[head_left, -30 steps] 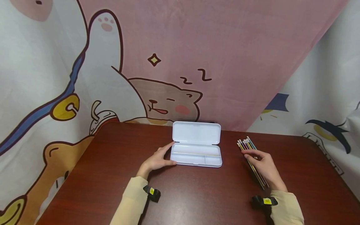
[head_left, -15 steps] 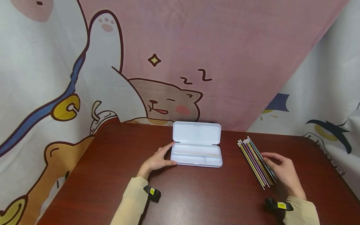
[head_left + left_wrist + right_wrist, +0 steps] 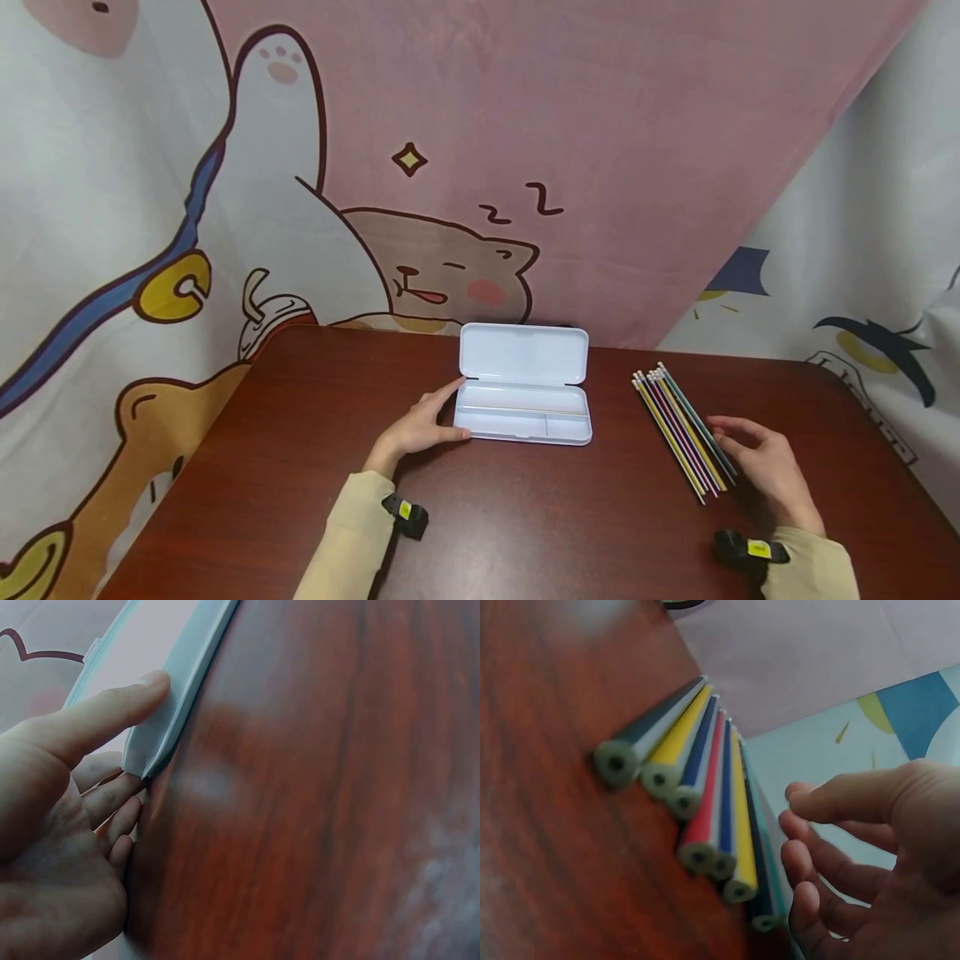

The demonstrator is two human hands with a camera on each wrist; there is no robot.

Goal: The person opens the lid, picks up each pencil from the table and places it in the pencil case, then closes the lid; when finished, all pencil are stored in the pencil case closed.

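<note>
A white pencil case (image 3: 522, 425) lies on the table with its lid (image 3: 523, 353) raised at the back. My left hand (image 3: 417, 427) holds the case's left end, thumb on the front corner and fingers at the back corner. In the left wrist view the thumb (image 3: 112, 712) lies across the case's edge. Several pencils (image 3: 681, 433) with white ends lie side by side in a slanted row to the right. Beside the rightmost, teal pencil (image 3: 693, 412) is my right hand (image 3: 768, 467), fingers loosely bent around nothing. Whether a fingertip touches that pencil, I cannot tell.
The case has a long compartment, a front one and a small one at the right. A thin yellowish line runs along its divider. Behind the dark red-brown table (image 3: 555, 525) hangs a cartoon-printed cloth (image 3: 637, 167).
My right hand has come off the top of the pencils and moved right, to beside the row. The pencils are spread flatter than a second ago. My left hand and the case stay put.
</note>
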